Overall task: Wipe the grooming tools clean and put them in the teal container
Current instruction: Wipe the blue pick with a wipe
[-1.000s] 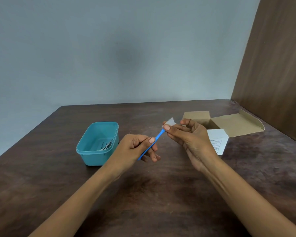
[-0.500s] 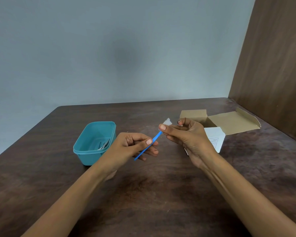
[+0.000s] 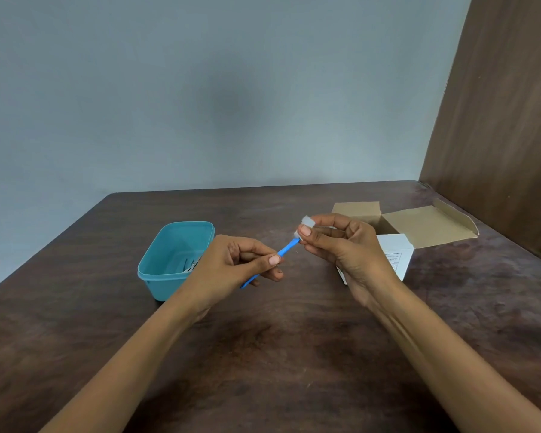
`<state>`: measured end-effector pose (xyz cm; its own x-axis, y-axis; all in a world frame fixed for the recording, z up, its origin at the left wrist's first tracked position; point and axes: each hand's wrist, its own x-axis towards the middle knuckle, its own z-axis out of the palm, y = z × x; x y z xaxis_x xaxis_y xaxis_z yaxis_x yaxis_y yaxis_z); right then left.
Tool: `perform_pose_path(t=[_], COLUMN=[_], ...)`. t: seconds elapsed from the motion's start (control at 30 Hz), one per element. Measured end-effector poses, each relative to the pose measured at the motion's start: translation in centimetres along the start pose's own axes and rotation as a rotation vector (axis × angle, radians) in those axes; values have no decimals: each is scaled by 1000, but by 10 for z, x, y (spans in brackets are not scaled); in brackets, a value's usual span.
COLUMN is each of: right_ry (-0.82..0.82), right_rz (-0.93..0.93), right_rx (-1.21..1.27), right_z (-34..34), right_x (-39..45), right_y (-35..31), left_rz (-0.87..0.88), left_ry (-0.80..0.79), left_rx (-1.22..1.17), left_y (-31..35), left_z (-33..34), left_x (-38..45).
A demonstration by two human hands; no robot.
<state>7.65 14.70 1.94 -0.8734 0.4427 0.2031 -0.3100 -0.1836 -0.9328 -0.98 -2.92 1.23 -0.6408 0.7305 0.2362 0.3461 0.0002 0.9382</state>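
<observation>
My left hand grips a thin blue grooming tool around its middle, slanting up to the right above the table. My right hand pinches a small white wipe around the tool's upper end, which is hidden under the wipe and thumb. The teal container stands on the table just left of my left hand; some metal tools lie inside it, partly hidden by my hand.
An open brown cardboard box lies at the back right, with a white printed paper in front of it, partly behind my right hand. A brown wooden panel walls the right side. The dark wooden table spreads in front.
The wipe in my right hand has slid up toward the tool's upper tip. My left hand keeps its hold on the blue tool.
</observation>
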Motion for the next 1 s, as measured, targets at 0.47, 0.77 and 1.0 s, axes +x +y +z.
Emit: perform_pose_path(t=[0.47,0.77,1.0], right_ry=[-47,72,21], right_rz=[-667,-687,-714], right_rx=[-777,-826,-825], right_z=[11,8,10], right_x=[-7,-4,-6], right_y=[13,13,17], left_rz=[31,90,88], left_ry=[198,198,219], left_rx=[32,109,150], left_y=[-1,0,-2], left_z=[3,5,4], left_x=[0,-1,-1])
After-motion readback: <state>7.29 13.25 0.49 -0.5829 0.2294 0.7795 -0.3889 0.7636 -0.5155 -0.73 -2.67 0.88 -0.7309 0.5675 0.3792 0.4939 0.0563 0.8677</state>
